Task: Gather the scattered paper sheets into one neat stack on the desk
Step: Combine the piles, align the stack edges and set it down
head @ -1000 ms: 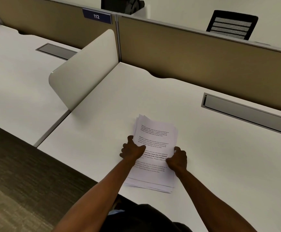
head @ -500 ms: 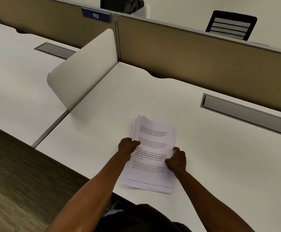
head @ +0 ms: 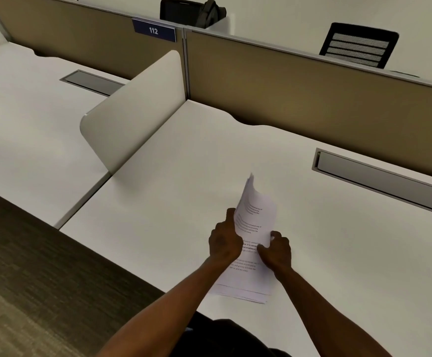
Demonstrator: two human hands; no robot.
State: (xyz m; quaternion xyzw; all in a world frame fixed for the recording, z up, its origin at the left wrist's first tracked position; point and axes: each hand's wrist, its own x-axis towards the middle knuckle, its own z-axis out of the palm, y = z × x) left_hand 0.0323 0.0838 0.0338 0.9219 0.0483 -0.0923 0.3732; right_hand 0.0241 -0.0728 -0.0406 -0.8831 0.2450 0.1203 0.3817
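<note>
A stack of white printed paper sheets point(head: 252, 225) is held between both hands over the white desk point(head: 173, 202). My left hand point(head: 223, 242) grips the stack's left edge and my right hand point(head: 276, 249) grips its right edge. The sheets are squeezed together and curled upward, with the far end lifted and blurred. The near end of the stack rests on the desk close to its front edge, with sheet edges slightly fanned there.
A rounded white divider point(head: 135, 109) stands to the left between two desks. A tan partition point(head: 312, 91) runs along the back. A grey cable tray lid point(head: 379, 179) is set into the desk at right. A black chair point(head: 359, 45) stands beyond the partition.
The stack lay flat with both hands on its edges; now both hands have pressed inward and raised the sheets, so the far end curls up off the desk.
</note>
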